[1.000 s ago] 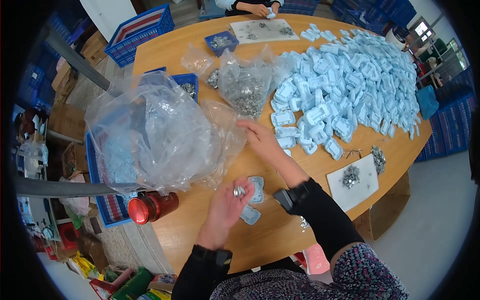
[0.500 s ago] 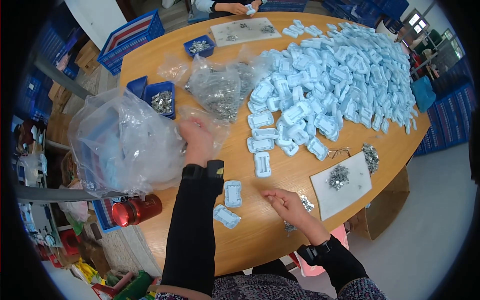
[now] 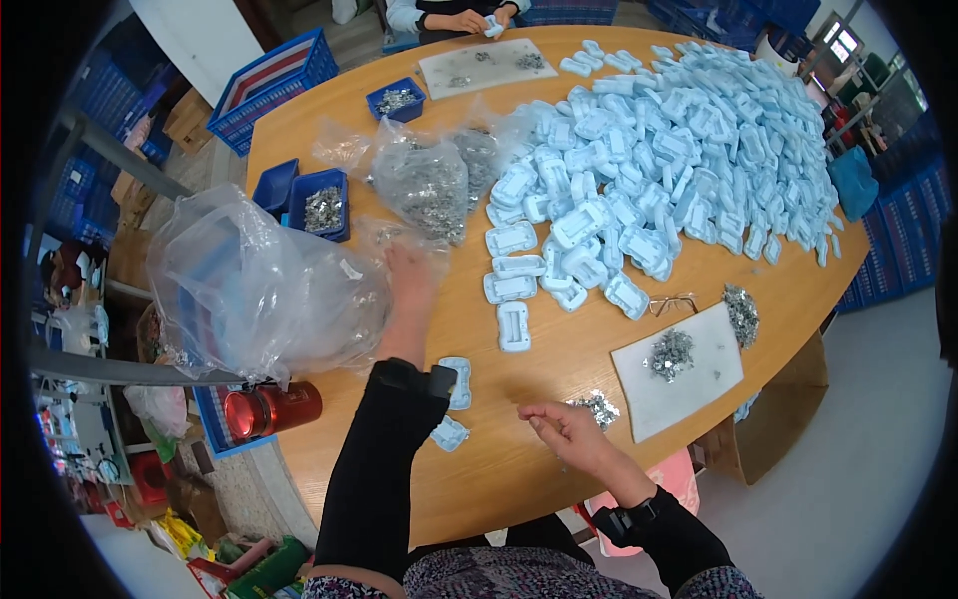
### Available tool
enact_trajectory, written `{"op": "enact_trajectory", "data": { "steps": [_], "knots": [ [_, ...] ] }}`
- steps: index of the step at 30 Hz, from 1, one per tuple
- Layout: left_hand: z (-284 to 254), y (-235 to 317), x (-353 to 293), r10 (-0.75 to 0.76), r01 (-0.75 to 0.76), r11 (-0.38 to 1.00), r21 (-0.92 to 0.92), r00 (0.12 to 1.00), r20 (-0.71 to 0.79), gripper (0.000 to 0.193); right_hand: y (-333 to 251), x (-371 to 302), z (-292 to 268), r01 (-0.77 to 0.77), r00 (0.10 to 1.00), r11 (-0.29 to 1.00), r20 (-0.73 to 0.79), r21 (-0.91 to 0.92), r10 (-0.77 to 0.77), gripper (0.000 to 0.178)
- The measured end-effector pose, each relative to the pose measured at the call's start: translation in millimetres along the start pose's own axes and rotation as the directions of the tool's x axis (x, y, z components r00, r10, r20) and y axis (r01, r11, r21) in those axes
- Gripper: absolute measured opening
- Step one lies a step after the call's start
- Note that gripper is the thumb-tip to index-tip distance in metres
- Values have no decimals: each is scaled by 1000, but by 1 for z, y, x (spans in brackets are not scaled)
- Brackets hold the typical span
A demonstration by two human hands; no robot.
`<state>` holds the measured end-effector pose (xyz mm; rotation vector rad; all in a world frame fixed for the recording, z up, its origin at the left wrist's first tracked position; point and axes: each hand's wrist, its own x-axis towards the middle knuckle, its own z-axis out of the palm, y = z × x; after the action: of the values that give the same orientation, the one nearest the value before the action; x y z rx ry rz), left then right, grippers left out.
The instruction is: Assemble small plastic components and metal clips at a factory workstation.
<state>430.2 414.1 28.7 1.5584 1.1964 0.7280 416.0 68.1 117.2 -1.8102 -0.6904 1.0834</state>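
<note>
My left hand [image 3: 411, 278] reaches out over the table, at a small crumpled clear plastic bag [image 3: 384, 238] beside the big clear bag [image 3: 269, 290]. Motion smears its fingers, so I cannot tell what they hold. Under that wrist lie two light-blue plastic shells [image 3: 457, 383], partly covered by the sleeve. My right hand [image 3: 571, 435] hovers near the table's front edge with thumb and fingertips pinched together; anything between them is too small to make out. Just beyond it is a little heap of shiny metal pieces [image 3: 596, 407].
A large pile of light-blue shells [image 3: 689, 150] covers the far right. Metal pieces fill a bag [image 3: 427, 190] and a blue tray [image 3: 345, 222]. On the right lie a white board [image 3: 639, 409] and eyeglasses [image 3: 673, 303]. A red flask [image 3: 289, 409] stands left; a co-worker's hands [image 3: 469, 22] are opposite.
My left hand has shifted right, from the big clear bag's edge to the small bag, and its forearm now covers part of the two near shells. The right hand stays pinched, nearly in place.
</note>
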Motion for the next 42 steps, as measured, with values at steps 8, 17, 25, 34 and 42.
{"op": "enact_trajectory", "data": {
  "steps": [8,17,25,34,42],
  "knots": [
    [7,14,1,-95,-19,708,706,988,121,60,5,-7,-1,26,999,1000,20,-4,-26,23],
    [11,4,21,175,-288,688,666,957,233,59,7,-9,-4,-63,998,996,13,68,62,25],
    [10,-11,21,200,-222,694,685,973,113,57,13,-6,1,-61,998,995,3,73,61,26],
    [7,-12,-25,322,-383,528,758,916,238,50,16,-9,7,-83,997,992,15,90,82,26],
    [-1,11,-1,210,-321,612,723,947,243,46,16,-10,11,-113,993,991,42,66,110,26]
  ]
}}
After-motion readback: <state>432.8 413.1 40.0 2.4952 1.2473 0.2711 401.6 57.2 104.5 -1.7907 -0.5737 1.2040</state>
